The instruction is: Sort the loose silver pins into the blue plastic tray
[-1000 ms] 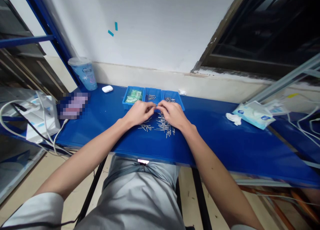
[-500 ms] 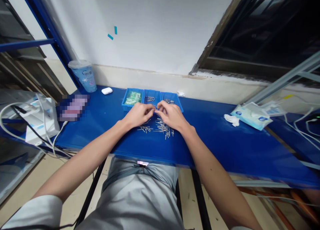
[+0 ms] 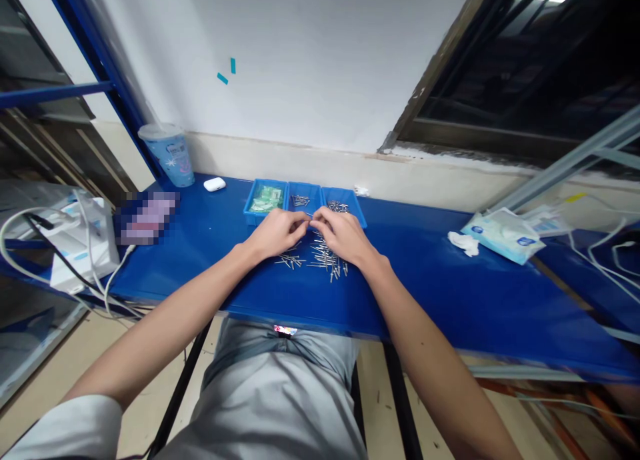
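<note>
My left hand point(image 3: 276, 231) and my right hand point(image 3: 341, 233) meet fingertip to fingertip over the blue table point(image 3: 430, 280), both pinched shut on a small metal pin between them that I can barely make out. Under and just in front of them lies a loose pile of several metal pins point(image 3: 323, 259). Right behind the hands stand three small blue trays in a row: the left tray point(image 3: 266, 197) holds green parts, the middle tray point(image 3: 301, 198) and the right tray point(image 3: 345, 207) hold metal pins.
A blue-printed plastic cup point(image 3: 165, 153) and a white earbud case point(image 3: 215, 184) stand at the back left. White devices with cables point(image 3: 75, 243) sit at the left edge. A tissue pack point(image 3: 503, 233) and a crumpled tissue point(image 3: 463, 242) lie at the right.
Both hands have stayed pinched together over the pin pile, with only slight finger shifts. The view has tilted a little.
</note>
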Tool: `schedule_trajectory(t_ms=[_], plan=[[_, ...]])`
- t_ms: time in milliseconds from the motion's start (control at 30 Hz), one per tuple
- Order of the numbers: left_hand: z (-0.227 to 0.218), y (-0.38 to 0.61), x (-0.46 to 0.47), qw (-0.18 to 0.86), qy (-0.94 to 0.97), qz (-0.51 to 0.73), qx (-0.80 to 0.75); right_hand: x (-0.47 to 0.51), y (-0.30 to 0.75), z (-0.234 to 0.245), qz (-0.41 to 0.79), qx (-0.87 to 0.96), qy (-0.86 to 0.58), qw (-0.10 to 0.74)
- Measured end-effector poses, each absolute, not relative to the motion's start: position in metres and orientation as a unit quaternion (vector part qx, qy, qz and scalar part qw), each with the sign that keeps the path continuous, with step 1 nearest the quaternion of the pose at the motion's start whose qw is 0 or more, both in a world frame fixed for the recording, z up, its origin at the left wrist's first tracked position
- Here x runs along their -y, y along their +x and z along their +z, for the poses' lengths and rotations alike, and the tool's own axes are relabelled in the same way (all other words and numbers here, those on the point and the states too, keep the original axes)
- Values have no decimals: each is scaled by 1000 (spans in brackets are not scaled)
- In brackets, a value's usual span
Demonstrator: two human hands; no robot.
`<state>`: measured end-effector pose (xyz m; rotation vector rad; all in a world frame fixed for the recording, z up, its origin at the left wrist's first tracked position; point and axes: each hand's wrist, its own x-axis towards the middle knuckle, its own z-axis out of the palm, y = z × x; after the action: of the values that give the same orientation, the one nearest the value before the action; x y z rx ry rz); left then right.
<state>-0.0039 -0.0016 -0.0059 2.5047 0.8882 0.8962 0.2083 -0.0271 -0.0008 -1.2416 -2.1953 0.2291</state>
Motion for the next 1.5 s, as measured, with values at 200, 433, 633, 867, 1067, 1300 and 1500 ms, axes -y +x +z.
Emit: schedule_trajectory(t_ms=[200,433,633,867,1067,1300,1500], plan=[[-7,-4,1,174,878,313,-317,27,209,0,111,825,-444,332],[-4,-3,2,170,882,308,-313,28,207,1,85,827,-456,318],[-5,-4,2,181,886,298,-307,28,207,2,71,825,-468,310],[-3,-4,2,181,891,290,-299,28,209,1,80,834,-451,309],[-2,-3,3,184,886,295,-306,27,210,0,78,837,-444,310],[-3,-3,3,187,886,294,-305,27,210,0,76,838,-443,310],[-2,-4,3,186,888,289,-306,27,211,0,78,836,-447,308]])
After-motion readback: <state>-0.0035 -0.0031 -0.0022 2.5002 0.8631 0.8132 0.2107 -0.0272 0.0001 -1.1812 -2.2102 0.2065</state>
